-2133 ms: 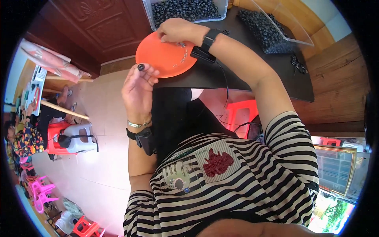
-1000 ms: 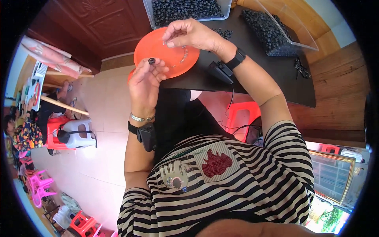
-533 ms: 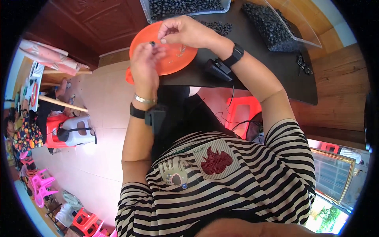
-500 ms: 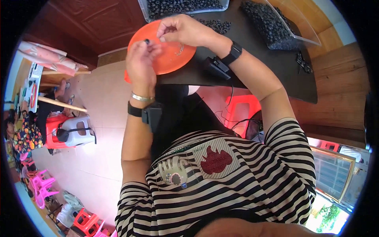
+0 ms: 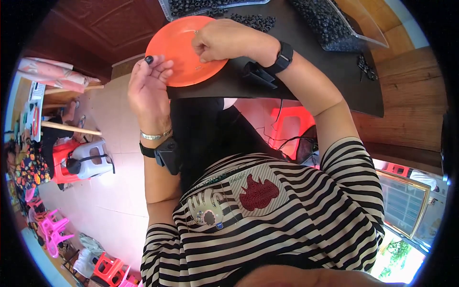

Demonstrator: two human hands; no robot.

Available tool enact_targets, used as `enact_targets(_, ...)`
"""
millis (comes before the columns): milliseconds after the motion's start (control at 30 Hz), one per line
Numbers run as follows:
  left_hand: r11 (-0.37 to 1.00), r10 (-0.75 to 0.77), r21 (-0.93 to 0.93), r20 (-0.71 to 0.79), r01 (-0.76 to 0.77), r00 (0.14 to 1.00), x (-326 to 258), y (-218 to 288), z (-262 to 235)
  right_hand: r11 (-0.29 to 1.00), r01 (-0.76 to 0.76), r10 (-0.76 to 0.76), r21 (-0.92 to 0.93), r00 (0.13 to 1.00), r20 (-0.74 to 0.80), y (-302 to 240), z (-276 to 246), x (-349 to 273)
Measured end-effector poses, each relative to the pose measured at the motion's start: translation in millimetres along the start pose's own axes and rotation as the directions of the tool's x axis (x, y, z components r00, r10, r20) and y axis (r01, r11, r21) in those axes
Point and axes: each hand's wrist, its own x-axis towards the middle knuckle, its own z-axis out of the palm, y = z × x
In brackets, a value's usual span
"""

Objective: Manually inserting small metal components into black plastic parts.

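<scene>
Two hands work at the near edge of a dark desk point(image 5: 306, 71), which spreads beyond and to the right of them. Two clear trays of small black beads sit on it past the hands: one tray point(image 5: 210, 5) straight beyond the right hand, the other point(image 5: 334, 24) well off to its right, with a loose heap of beads point(image 5: 253, 21) just beyond the right hand's knuckles. An orange plate point(image 5: 179, 52) lies between the hands, overhanging the desk edge. The right hand point(image 5: 224, 40) rests on the plate's far side, curled almost into a fist with fingertips pinched; whatever it pinches is too small to tell. The left hand point(image 5: 148, 88) is half open, palm up, just touching the plate's near-left rim, with one black bead point(image 5: 149, 60) held at its fingertips.
</scene>
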Motion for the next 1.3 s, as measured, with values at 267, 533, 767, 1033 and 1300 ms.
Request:
enact_targets(267,0.999,-0.046,0.001,0.024,0.046,0.999,-7,-6,3,0.975,-0.012,0.007,-0.224,1.0,-0.021,-3,8,-1)
enact_targets(533,0.989,-0.128,-0.069,0.089,0.134,0.988,-9,-12,3,0.938,-0.046,0.074,0.344,0.995,-0.07,19,6,7)
enact_targets(767,0.966,-0.215,-0.117,0.137,0.231,0.967,-8,-20,20,0.613,0.194,0.009,0.766,0.968,-0.252,11,-4,9)
enact_targets(1033,0.977,-0.179,-0.091,0.129,0.191,0.975,-6,-20,25,0.629,0.247,-0.034,0.737,0.956,-0.291,7,-4,9)
enact_targets(1300,0.992,-0.129,0.017,0.199,0.128,0.972,10,-18,28,0.761,0.285,-0.058,0.583,0.925,-0.377,1,-1,7)
